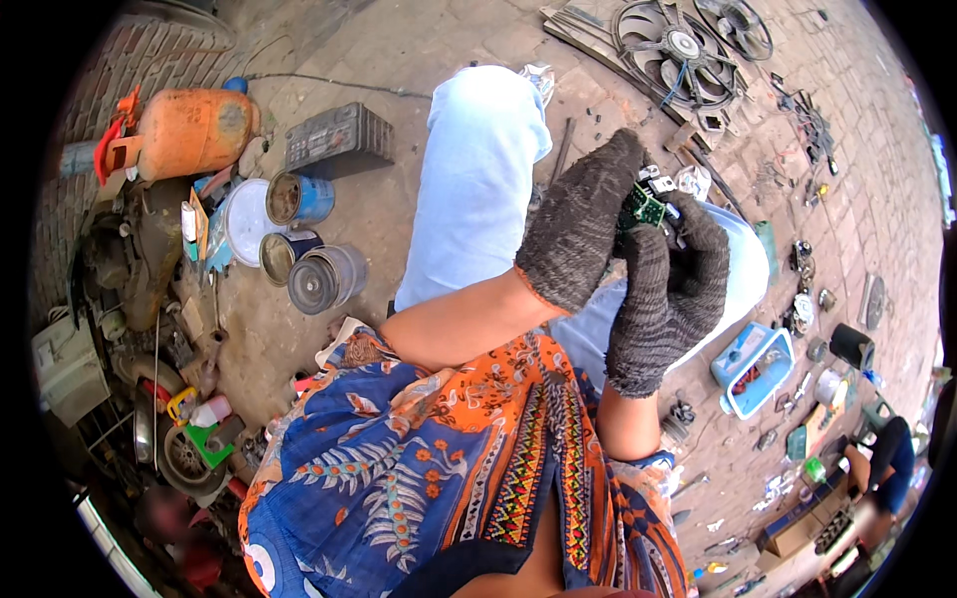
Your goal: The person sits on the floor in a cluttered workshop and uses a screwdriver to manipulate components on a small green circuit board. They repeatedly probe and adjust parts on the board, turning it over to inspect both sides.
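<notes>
A small green circuit board (646,206) with white connectors is held up between my two gloved hands, above my right knee. My left hand (588,219), in a dark grey knit glove, reaches across to the board's far left side with its fingers closed on it. From the near side my right hand (670,299), gloved the same way, pinches the board with thumb and fingers. Dark parts by the right fingers are too small to make out. Fingertips of the left hand are partly hidden behind the board.
An orange gas cylinder (194,133), a black battery (339,138) and open cans (299,197) stand at the left. Radiator fans (682,45) lie at the far right. A light blue plastic basin (756,371) sits right, near scattered parts. Another person (882,463) is at lower right.
</notes>
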A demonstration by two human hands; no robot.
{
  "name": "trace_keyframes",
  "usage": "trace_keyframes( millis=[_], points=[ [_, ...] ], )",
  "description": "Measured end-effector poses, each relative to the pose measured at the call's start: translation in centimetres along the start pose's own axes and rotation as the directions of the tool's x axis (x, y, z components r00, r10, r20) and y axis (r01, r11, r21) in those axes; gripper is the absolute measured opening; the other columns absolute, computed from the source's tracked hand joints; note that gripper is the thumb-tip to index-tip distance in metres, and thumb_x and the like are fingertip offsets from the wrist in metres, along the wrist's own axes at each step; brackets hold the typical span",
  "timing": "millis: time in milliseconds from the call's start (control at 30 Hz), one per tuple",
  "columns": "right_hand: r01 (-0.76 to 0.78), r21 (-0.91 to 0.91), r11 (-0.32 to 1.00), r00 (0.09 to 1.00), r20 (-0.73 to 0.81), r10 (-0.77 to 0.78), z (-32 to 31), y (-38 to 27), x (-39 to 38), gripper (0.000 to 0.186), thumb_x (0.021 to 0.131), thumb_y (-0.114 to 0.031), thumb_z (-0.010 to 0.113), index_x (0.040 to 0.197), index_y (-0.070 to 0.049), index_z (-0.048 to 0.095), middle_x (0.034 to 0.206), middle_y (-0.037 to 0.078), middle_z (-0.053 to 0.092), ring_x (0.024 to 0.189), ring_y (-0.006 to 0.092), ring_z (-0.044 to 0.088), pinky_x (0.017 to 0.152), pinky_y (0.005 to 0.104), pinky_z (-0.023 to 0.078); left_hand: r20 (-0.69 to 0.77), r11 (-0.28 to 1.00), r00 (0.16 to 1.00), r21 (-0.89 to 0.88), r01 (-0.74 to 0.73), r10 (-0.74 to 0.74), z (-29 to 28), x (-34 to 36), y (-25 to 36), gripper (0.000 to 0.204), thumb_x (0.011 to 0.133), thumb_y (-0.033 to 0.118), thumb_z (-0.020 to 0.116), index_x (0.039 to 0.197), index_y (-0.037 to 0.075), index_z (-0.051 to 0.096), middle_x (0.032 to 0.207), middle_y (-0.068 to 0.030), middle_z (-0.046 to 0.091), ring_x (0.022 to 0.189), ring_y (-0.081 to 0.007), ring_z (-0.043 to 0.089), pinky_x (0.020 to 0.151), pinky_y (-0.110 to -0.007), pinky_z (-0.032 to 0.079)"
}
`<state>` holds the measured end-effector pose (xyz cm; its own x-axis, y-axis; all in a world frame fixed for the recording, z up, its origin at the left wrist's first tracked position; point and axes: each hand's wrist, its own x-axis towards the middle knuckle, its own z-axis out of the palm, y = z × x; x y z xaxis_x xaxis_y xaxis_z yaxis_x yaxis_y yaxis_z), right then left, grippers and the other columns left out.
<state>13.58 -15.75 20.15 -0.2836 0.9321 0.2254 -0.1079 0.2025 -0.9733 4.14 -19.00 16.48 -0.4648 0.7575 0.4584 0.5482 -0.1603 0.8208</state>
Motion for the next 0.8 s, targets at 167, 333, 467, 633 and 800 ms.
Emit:
trace_keyframes(
  millis=[167,333,467,633,800],
  points=[
    [0.026,-0.087,0.996,0.995,-0.090,-0.034,-0.8,-0.2,1.0,0.034,0.089,-0.014,0.058,0.118,0.004,0.054,0.111,0.013,0.059,0.097,0.0176,0.057,0.087,0.0295,0.046,0.140,0.998,0.988,-0.022,-0.056,0.058,0.0,0.0,-0.9,0.059,0.071,0.005,0.072,0.125,0.003,0.048,0.127,-0.0223,0.047,0.112,-0.0370,0.051,0.094,-0.040,0.044],
    [0.083,0.085,0.993,0.980,-0.189,-0.066,-1.9,0.2,1.2,0.031,0.095,-0.017,0.048,0.115,0.006,0.054,0.102,0.015,0.062,0.084,0.0152,0.059,0.073,0.0241,0.047,0.248,0.669,0.923,-0.636,0.385,-0.295,-0.5,1.4,0.3,0.043,0.079,0.003,0.065,0.120,0.009,0.053,0.120,-0.0169,0.053,0.106,-0.0273,0.056,0.084,-0.032,0.050],
    [0.107,-0.033,0.994,0.972,-0.208,-0.111,-2.5,0.1,1.1,0.023,0.093,-0.012,0.048,0.108,0.005,0.056,0.093,0.012,0.063,0.070,0.0112,0.056,0.059,0.0203,0.045,0.362,0.204,0.844,-0.861,0.465,-0.395,-1.6,1.8,1.9,0.036,0.085,0.009,0.062,0.120,0.004,0.052,0.116,-0.0130,0.055,0.103,-0.0190,0.056,0.081,-0.028,0.052],
    [0.166,-0.076,0.983,0.986,-0.022,-0.168,-1.8,-0.6,-0.2,0.034,0.089,-0.007,0.049,0.121,0.001,0.043,0.091,0.012,0.060,0.062,0.0110,0.055,0.054,0.0197,0.044,0.175,0.581,0.888,-0.700,0.416,-0.426,-1.2,1.2,1.0,0.032,0.084,0.007,0.062,0.116,0.003,0.055,0.117,-0.0158,0.055,0.104,-0.0240,0.057,0.084,-0.032,0.051],
    [0.124,-0.197,0.972,0.992,0.058,-0.115,-2.1,0.3,-0.5,0.040,0.084,0.003,0.054,0.123,-0.001,0.046,0.107,0.011,0.055,0.071,0.0121,0.062,0.064,0.0228,0.051,0.011,0.866,0.991,-0.484,0.123,-0.134,-1.3,0.2,-0.2,0.032,0.083,0.006,0.062,0.114,0.004,0.056,0.117,-0.0182,0.054,0.105,-0.0291,0.057,0.085,-0.034,0.050]
  ],
)
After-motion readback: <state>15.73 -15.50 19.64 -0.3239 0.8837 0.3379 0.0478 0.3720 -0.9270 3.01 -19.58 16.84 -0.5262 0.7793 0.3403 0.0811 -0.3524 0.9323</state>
